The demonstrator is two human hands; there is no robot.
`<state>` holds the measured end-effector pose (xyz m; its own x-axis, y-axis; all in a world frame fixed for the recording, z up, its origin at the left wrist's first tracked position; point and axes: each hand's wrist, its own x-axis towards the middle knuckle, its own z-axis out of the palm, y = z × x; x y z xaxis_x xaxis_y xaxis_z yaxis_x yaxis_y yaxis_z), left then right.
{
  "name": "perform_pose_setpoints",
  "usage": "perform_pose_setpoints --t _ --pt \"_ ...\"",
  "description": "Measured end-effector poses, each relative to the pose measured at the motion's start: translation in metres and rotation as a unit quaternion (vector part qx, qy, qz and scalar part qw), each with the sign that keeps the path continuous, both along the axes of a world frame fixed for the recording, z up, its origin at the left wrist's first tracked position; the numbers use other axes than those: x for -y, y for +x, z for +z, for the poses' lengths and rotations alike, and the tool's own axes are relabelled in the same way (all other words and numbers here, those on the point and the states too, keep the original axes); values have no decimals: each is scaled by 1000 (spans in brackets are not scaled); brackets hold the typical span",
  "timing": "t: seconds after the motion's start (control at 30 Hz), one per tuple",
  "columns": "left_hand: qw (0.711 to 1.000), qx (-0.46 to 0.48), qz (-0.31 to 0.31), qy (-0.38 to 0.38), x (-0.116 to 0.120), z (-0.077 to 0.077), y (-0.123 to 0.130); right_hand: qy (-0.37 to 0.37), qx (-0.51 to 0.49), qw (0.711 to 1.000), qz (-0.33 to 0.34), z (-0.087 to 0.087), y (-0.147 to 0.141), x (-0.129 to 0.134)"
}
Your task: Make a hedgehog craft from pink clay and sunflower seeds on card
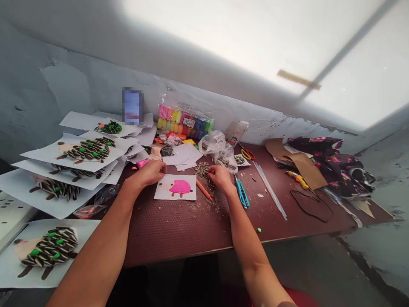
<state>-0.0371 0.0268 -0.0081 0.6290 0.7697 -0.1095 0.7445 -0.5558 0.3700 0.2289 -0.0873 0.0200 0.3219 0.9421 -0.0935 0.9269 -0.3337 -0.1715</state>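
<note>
Left hand (152,172): fingers curled at the upper left corner of the card (161,194); opening cannot be told
Right hand (220,175): fingers bent at the seed pile (202,169); opening and any hold cannot be told
Card: flat on the worktop (179,230) (pink hedgehog shape on it)
Orange pen (204,190): just beside the card

Brown tabletop (179,230) w/ seed pile (202,169), orange pen (204,190), blue cutter (242,192), glue sticks (270,190).

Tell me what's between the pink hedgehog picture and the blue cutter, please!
An orange pen, some scattered bits and the right wrist, in the head view.
</note>
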Motion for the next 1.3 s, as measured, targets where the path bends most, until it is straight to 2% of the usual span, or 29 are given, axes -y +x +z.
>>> perform_pose_setpoints --t 0.13,0.27,0.4,0.47,0.6,0.8,0.93,1.0,1.13,1.3 --pt "1000 19 -2 -17 0 1 0 24 -16 1000 -3 -3 4 1" --pt "999 37 4 -33 3 4 -1 104 -48 993 -6 -6 11 1" --pt "997 52 6 -52 5 5 -1 212 -153 965 7 -14 10 0" --pt "997 51 10 -50 4 3 -1 233 -225 946 23 -20 5 -2" --pt "998 60 20 -27 1 -2 0 219 -301 926 55 -25 -2 -8" --pt "998 57 15 -3 2 -4 2 186 -294 932 103 -13 -5 -26" --pt "998 55 17 -7 5 -2 2 166 -363 909 121 -18 -21 -36" --pt "998 58 20 -3 5 0 2 157 -396 897 118 -27 -30 -35" --pt "996 81 24 4 5 3 4 186 -420 880 117 -42 -41 -23" --pt "992 125 13 -21 4 2 5 202 -357 896 173 -39 -47 -12"
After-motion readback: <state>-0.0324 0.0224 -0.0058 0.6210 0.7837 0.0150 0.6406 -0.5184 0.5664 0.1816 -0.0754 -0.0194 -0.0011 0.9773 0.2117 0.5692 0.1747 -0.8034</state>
